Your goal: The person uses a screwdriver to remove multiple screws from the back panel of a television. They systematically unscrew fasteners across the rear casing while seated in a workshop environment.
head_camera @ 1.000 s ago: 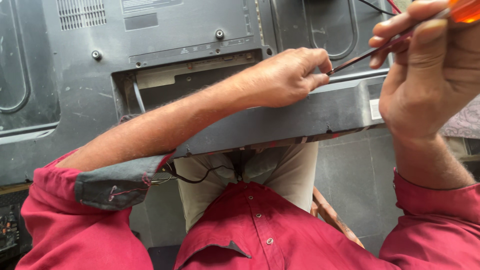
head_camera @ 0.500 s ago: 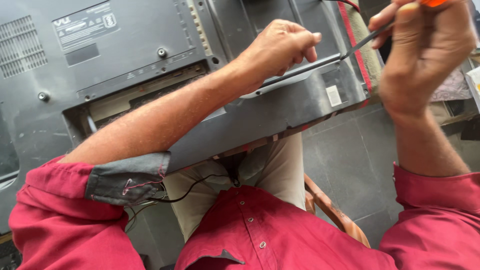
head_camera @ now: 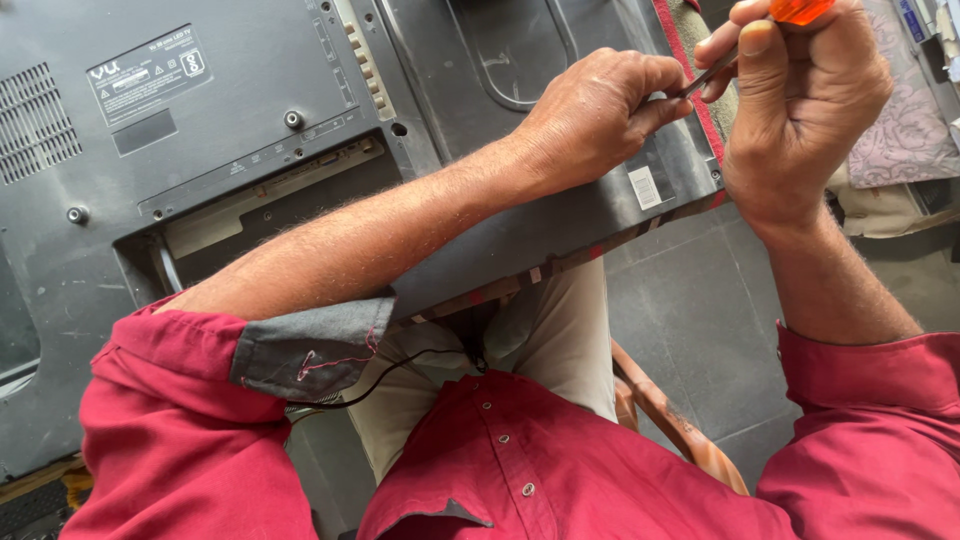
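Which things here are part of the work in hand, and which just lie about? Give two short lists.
In use: left hand, right hand, screwdriver, grey TV back panel.

Lying about: patterned cloth, black wire, chair arm, floor tiles.

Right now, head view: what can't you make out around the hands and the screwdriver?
- Screwdriver tip: hidden behind the left hand; whether it sits on a screw cannot be told.
- Its orange handle: cut off by the top edge, wrapped by the right hand.
- TV back panel: left part cut off by the frame edge.
- Panel's near edge: covered by the left forearm.
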`<state>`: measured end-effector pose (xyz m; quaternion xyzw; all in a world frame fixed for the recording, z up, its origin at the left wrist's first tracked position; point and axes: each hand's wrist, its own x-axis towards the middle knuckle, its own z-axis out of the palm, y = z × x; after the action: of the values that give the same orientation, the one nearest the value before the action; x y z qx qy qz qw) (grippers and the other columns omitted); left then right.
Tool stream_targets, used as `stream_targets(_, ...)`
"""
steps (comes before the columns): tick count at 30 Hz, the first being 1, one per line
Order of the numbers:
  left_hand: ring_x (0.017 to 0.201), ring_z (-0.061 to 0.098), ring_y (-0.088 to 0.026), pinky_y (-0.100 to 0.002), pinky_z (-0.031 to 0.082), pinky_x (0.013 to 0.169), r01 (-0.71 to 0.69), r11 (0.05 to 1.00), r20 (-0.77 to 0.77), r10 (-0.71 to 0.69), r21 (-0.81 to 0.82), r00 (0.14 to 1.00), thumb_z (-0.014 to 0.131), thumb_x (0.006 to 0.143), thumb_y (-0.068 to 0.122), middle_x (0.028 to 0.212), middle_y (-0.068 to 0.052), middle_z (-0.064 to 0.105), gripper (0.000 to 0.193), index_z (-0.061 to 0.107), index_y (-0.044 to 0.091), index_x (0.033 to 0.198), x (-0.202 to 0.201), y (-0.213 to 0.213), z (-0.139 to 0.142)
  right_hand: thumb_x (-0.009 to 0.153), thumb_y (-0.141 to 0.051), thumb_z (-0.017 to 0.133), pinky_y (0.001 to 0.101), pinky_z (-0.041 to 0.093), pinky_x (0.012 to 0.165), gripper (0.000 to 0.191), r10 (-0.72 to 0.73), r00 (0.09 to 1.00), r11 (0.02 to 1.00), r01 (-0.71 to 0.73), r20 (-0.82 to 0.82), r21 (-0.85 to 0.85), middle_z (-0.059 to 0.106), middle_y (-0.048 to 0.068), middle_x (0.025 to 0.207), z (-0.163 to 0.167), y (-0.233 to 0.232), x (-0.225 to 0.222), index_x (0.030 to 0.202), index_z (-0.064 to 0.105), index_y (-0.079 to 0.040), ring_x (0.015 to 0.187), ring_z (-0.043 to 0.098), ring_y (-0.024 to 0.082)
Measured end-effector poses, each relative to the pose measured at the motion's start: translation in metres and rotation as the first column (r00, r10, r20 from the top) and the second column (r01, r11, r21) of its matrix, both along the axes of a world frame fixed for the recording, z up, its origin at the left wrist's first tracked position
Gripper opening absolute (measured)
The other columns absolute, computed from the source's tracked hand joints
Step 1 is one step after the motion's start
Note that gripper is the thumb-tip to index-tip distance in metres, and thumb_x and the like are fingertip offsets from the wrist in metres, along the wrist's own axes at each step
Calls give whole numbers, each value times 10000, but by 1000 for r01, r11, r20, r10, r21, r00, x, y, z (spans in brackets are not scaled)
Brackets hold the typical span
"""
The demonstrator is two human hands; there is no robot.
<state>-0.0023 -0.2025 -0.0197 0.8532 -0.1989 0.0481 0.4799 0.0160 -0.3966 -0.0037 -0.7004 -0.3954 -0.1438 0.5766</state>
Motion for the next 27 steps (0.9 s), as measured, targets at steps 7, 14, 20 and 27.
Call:
stream_targets(7,600,705,-164,-370,563,617,11,1000,66,-11,-7,998,671,991,250,680,-35,724,177,753,104,1047,0,-2,3,1229,-180,505,264,652,757,211,40,998,999,-41,49,10,668,110,1121,2,3,5,1272,553,21,985,759,183)
stream_targets(14,629,699,-206,-404,540,615,18,998,143,-26,59,989,674,1001,244,684,-57,703,166,756,100,990,-2,2,4,1249,-159,536,262,643,787,180,40,999,999,-40,17,-6,666,123,1135,-2,-3,3,1279,550,19,1005,762,202)
stream_targets(20,696,724,-234,-420,554,638,-46,994,223,23,99,975,667,1002,243,714,-53,720,171,765,119,936,-3,1,2,1227,-83,573,329,448,725,203,-373,925,921,379,75,-95,494,140,946,-22,-43,27,1069,531,38,799,516,237)
stream_targets(27,706,731,-240,-412,569,644,-47,991,264,13,122,964,652,1003,237,731,-59,723,183,755,98,944,-2,0,-2,1229,-86,571,322,443,716,194,-583,811,773,534,-50,-343,500,135,942,-49,-82,64,1083,525,33,789,513,228)
